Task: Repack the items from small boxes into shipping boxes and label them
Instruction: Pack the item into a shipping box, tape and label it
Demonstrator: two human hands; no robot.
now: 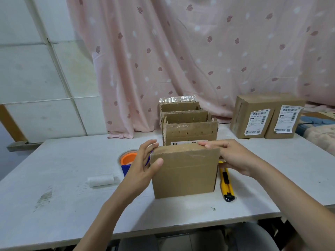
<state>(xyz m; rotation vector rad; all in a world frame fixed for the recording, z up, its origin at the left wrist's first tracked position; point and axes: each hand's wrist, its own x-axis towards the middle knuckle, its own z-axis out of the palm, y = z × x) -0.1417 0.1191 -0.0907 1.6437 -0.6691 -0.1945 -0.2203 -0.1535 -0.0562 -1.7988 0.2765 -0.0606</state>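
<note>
Pink leaf-print curtain hangs behind a white table, with pale wall panels at nine o'clock. On the tabletop, going from the left: a small white roll, then a tape dispenser with an orange core and blue body, partly hidden behind the left hand. That hand grips the left upper corner of a plain brown cardboard box, thumb on the near face, fingers curled over the top edge. The box stands upright at the table's centre, broad face toward the camera, long axis running three to nine o'clock; a strip of clear tape glints across its upper part. The right hand holds the right upper corner, fingers lying along the top edge. Behind, at twelve o'clock, several worn open boxes stand in a row. A yellow utility knife lies just right of the held box, pointing six to twelve. At two o'clock sit two sealed labelled boxes.
</note>
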